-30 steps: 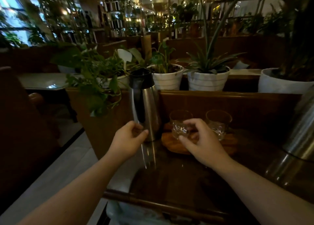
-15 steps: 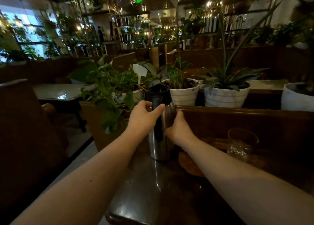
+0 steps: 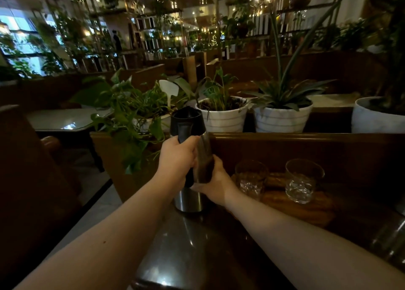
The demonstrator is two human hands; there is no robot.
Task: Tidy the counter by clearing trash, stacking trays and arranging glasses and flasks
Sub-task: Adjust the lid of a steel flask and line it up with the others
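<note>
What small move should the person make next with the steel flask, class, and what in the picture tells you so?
Probably shift the flask a little and set it upright beside the wooden tray. The left hand grips its black handle and the right hand steadies its body; the two glasses already stand on that tray, so the flask looks to be the piece left to arrange.

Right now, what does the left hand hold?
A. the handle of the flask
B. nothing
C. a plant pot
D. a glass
A: the left hand is closed around the black handle of the steel flask, while the right hand steadies its body; both glasses stand untouched on the wooden tray.
</note>
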